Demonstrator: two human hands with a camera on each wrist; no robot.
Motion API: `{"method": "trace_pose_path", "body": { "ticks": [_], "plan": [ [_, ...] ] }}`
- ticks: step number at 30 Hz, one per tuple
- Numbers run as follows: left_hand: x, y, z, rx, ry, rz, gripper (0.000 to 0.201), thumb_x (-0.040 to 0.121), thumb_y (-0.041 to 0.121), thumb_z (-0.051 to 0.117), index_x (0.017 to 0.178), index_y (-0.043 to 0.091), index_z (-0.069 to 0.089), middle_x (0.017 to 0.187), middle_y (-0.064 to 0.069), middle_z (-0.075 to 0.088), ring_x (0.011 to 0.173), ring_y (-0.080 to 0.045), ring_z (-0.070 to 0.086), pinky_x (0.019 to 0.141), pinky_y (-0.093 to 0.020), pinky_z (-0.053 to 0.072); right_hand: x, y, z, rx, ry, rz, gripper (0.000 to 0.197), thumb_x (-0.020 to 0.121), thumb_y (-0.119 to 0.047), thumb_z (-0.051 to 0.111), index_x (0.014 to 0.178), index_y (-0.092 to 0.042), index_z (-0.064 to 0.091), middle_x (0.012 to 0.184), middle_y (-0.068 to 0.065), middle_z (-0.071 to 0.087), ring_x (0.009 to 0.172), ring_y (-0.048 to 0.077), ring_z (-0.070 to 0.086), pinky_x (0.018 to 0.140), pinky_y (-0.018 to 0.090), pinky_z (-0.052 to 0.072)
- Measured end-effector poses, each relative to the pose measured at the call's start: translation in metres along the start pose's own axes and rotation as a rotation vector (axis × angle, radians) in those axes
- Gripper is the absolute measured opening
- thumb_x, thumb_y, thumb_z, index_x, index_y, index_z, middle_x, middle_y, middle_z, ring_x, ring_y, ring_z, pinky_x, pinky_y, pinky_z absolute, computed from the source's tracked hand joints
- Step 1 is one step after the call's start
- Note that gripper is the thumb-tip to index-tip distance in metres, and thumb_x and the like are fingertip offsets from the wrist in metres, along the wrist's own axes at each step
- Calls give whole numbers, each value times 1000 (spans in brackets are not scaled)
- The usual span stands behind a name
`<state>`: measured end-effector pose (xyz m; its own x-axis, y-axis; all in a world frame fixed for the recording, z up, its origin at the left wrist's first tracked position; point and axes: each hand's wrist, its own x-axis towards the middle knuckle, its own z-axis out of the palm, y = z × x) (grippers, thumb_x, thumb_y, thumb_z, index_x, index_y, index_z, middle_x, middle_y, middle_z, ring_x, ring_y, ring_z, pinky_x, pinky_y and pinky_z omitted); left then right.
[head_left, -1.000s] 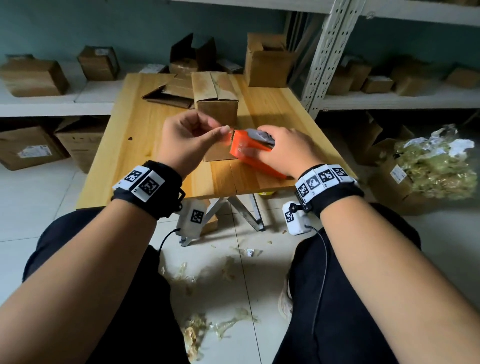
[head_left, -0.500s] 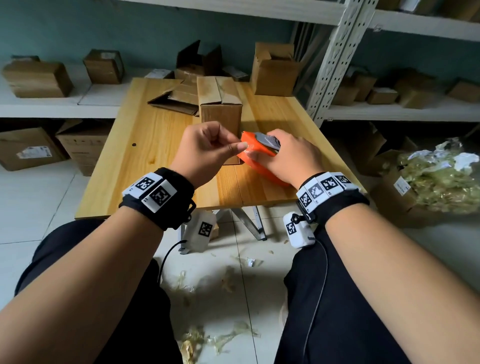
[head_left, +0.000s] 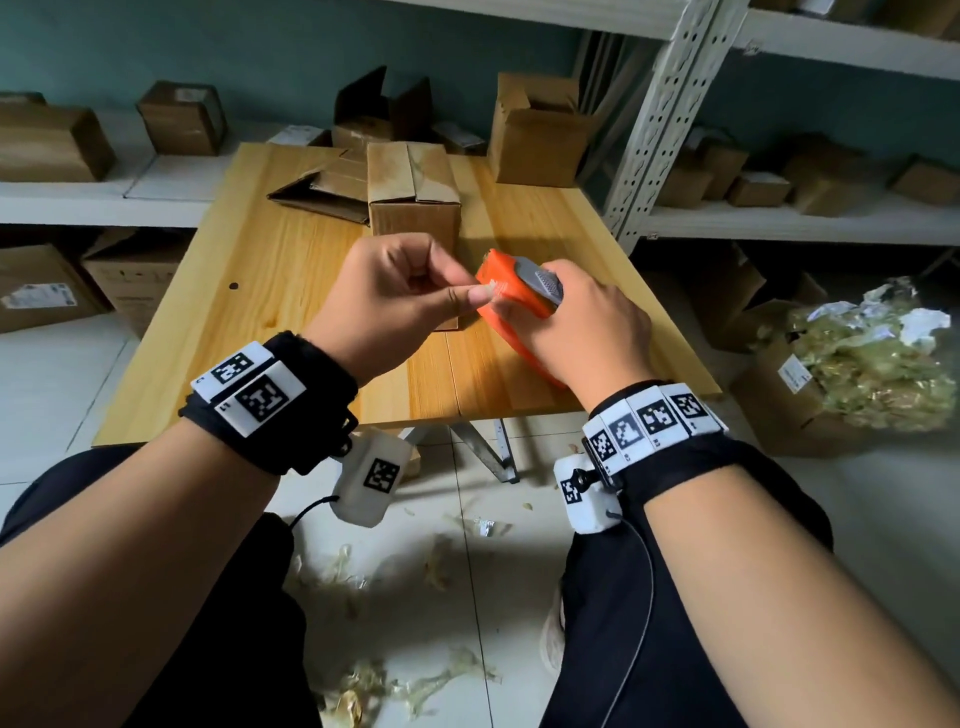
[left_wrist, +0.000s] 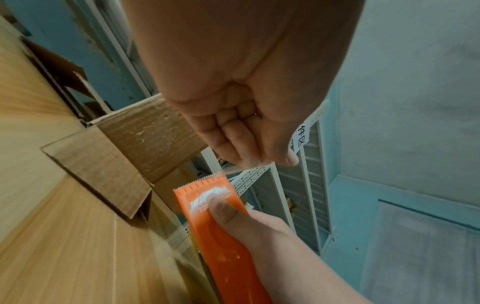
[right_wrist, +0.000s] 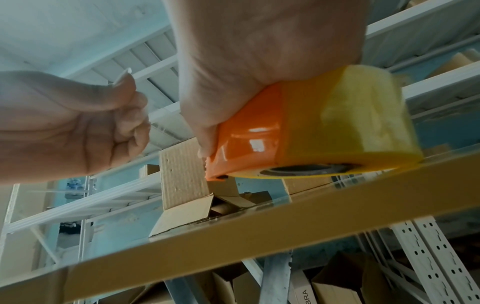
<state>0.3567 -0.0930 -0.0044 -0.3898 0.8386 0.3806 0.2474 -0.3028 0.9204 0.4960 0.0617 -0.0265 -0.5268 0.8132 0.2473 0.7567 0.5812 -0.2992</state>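
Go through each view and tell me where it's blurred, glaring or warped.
Head view: evenly lit, sharp at centre, scraps soft at the right edge. Left wrist view: dim, the table streaked with motion blur. Right wrist view: white glare patches on the dispenser, table edge smeared.

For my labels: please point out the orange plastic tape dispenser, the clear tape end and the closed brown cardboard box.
orange plastic tape dispenser (head_left: 506, 304): head view, orange top face.
clear tape end (left_wrist: 239, 168): left wrist view, strip above the teeth.
closed brown cardboard box (head_left: 413, 174): head view, top flaps.
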Motion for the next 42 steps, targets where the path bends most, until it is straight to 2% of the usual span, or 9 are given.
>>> {"method": "trace_pose_path", "body": {
  "ticks": [4, 7, 9, 13, 18, 25, 30, 37, 42],
  "plan": [
    [-25, 17, 24, -161, -291, 34, 13, 79, 4, 78, 86, 1, 68, 79, 0, 77, 73, -14, 72, 74, -28, 61, 25, 14, 2, -124, -41, 166, 62, 90, -74, 58, 121, -20, 54, 116, 13, 71, 107, 35, 67, 78, 39, 40],
    [-16, 8, 18, -152, -164, -34, 14, 85, 6, 77, 87, 0, 64, 80, -10, 72, 78, -22, 68, 79, -31, 59, 38, 26, -1, 11, -77, 163, 80, 85, -77, 64, 135, -17, 53, 132, 16, 67, 121, 39, 62, 90, 43, 46],
    [-4, 7, 0, -249, -74, -133, 12, 94, 5, 72, 91, 3, 61, 87, -20, 65, 86, -33, 63, 91, -53, 56, 39, 21, 0, 71, -39, 145, 87, 84, -78, 66, 145, -18, 51, 145, 18, 56, 134, 40, 50, 102, 48, 45],
    [6, 6, -25, -533, -63, -150, 19, 104, 6, 52, 88, 11, 60, 77, -7, 60, 78, -22, 66, 102, -69, 48, 25, -5, -10, 457, 250, -90, 61, 96, -71, 53, 137, -27, 64, 136, -2, 56, 131, 22, 51, 106, 43, 49],
    [12, 1, -35, -653, -80, -199, 9, 96, 15, 64, 91, 8, 59, 94, -19, 65, 103, -35, 63, 105, -77, 43, -8, -39, -23, 1252, -352, -155, 78, 90, -77, 48, 138, -17, 63, 123, 6, 76, 110, 26, 75, 99, 47, 60],
    [16, -2, -40, -675, 26, -192, 10, 99, 15, 62, 98, 6, 58, 90, -14, 65, 81, -24, 66, 86, -50, 62, -6, -54, -19, 1408, -454, -38, 36, 88, -30, 80, 109, -3, 66, 98, 14, 77, 84, 24, 73, 79, 38, 59],
    [17, -4, -52, -601, 156, -147, 9, 98, 12, 66, 92, 15, 61, 88, -2, 66, 81, -13, 61, 84, -40, 62, 3, -53, -21, 1531, -397, -11, 16, 93, -9, 77, 97, -11, 61, 86, 5, 76, 81, 19, 73, 86, 35, 61],
    [14, -4, -58, -612, 18, -122, 24, 87, 23, 82, 92, 15, 60, 94, -5, 62, 90, -19, 61, 89, -48, 60, 9, -61, -16, 1420, -568, -34, 39, 91, -41, 77, 119, -15, 73, 102, 4, 79, 95, 18, 70, 84, 36, 53],
    [14, 2, -61, -649, 43, -133, 9, 90, 16, 69, 90, 18, 61, 87, 1, 63, 86, -15, 62, 97, -52, 56, 7, -75, -14, 1471, -569, -25, 21, 102, -24, 66, 113, -7, 69, 99, 11, 79, 90, 18, 73, 83, 36, 54]
  ]
}}
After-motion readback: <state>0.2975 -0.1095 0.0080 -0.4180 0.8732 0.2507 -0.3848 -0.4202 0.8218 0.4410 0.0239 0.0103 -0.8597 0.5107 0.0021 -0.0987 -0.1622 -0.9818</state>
